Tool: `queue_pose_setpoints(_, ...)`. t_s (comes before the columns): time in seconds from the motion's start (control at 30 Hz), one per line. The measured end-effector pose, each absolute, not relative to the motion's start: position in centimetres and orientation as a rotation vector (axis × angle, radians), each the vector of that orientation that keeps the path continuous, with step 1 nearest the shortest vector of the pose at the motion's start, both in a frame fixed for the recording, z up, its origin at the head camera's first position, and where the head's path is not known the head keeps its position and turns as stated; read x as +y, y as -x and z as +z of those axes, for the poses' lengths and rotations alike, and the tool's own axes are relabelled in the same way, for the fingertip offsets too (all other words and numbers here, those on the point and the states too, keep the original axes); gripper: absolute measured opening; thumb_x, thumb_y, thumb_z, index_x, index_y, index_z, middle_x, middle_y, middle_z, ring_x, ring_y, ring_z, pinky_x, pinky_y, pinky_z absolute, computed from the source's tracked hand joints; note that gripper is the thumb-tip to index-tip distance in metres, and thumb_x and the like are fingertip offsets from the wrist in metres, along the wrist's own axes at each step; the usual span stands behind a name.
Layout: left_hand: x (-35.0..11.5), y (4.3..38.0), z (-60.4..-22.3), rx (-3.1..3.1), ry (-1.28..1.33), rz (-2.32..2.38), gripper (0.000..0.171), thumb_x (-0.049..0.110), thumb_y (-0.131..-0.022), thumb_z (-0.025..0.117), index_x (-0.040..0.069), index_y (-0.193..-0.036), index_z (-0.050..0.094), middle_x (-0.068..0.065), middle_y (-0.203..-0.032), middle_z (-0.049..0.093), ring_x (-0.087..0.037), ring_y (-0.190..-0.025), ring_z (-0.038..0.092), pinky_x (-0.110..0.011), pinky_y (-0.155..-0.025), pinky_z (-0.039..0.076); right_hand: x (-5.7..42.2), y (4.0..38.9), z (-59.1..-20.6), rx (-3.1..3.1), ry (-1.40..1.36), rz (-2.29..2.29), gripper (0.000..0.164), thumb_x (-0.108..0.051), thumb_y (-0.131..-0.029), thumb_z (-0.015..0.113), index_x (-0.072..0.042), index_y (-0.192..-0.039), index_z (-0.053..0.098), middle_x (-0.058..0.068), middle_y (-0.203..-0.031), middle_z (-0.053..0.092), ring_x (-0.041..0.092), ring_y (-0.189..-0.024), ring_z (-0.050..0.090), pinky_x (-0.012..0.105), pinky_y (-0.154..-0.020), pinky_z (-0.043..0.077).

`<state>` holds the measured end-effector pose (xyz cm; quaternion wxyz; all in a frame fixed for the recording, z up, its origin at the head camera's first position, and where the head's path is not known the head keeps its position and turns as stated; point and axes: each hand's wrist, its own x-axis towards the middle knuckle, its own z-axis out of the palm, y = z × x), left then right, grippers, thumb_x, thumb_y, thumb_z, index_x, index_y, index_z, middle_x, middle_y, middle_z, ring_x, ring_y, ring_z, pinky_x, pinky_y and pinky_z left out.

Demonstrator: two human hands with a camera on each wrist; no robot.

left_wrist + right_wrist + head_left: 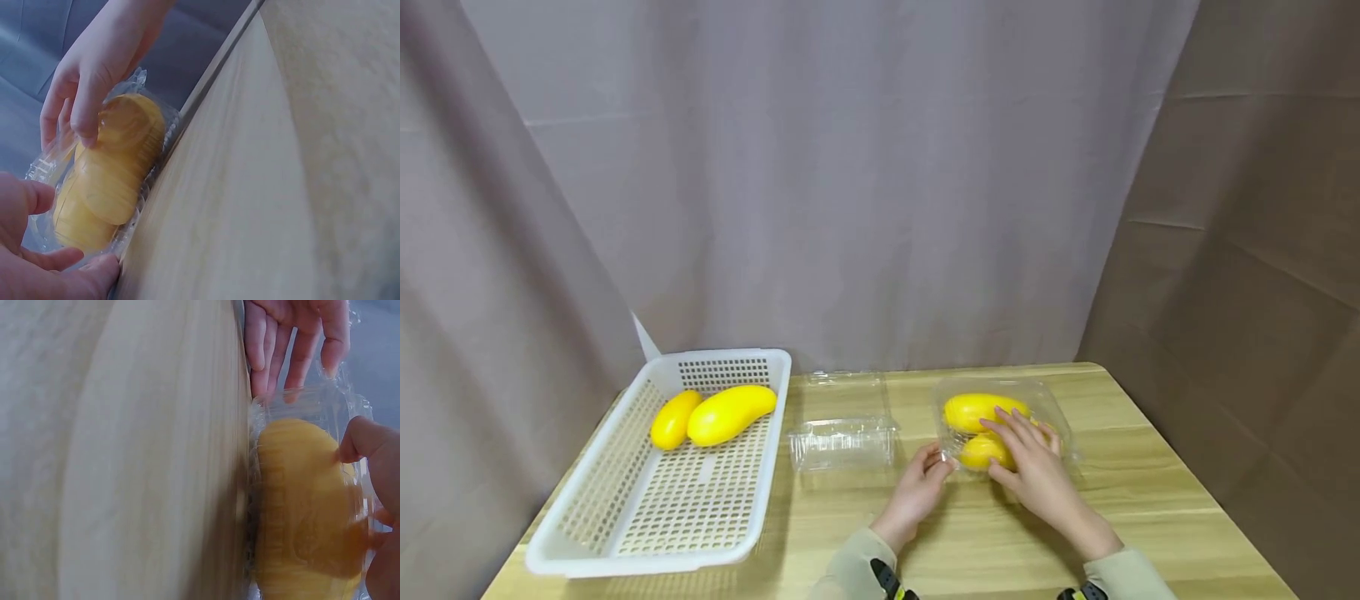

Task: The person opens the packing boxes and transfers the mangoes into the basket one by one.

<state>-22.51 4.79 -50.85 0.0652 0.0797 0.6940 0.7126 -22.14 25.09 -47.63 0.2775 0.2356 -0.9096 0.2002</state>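
A clear plastic clamshell box [1051, 398] with yellow mangoes [985, 452] inside lies on the right part of the table, its thin lid over the fruit. On top of the lid rests my right hand [1037, 479], fingers spread and fairly straight. My left hand [917, 492] is at the box's near left corner. In the right wrist view the left hand's fingers [301, 359] reach down, loosely extended, against the box's end. Through the plastic, the left wrist view shows the mangoes [103, 187] lying close together. The right palm hides part of the lid.
A white perforated basket [760, 500] on the left holds a long curved mango [730, 415] and a smaller oval mango [676, 419]. Between basket and hands stands another clear clamshell box [842, 444], its lid raised at the back. Grey curtains hang behind the wooden table [1180, 508].
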Motion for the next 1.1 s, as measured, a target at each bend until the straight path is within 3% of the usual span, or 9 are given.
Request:
queue_pose_setpoints(0.87,4.6,22.9,-50.9,2.103,-0.201,2.153,0.058,0.022,-0.097,0.065,-0.009,-0.142,0.045,-0.017,-0.13,0.059,-0.031,-0.12,0.056,-0.046,-0.103,0.047,25.4,22.6,-47.2,-2.517,-0.653,0.529,0.061,-0.013,-0.083,0.078,-0.012,-0.139,0.057,0.022,-0.147,0.049,0.048,-0.133,0.043,0.068,-0.102,0.024)
queue_pose_setpoints(1.1,5.0,22.6,-51.0,2.099,-0.229,2.182,0.049,0.02,-0.097,0.065,-0.008,-0.134,0.051,-0.017,-0.126,0.061,-0.032,-0.12,0.058,-0.046,-0.103,0.047,26.8,22.6,-47.1,-2.464,-0.698,0.489,0.064,-0.011,-0.08,0.079,-0.013,-0.14,0.056,0.018,-0.147,0.051,0.044,-0.131,0.047,0.066,-0.1,0.028)
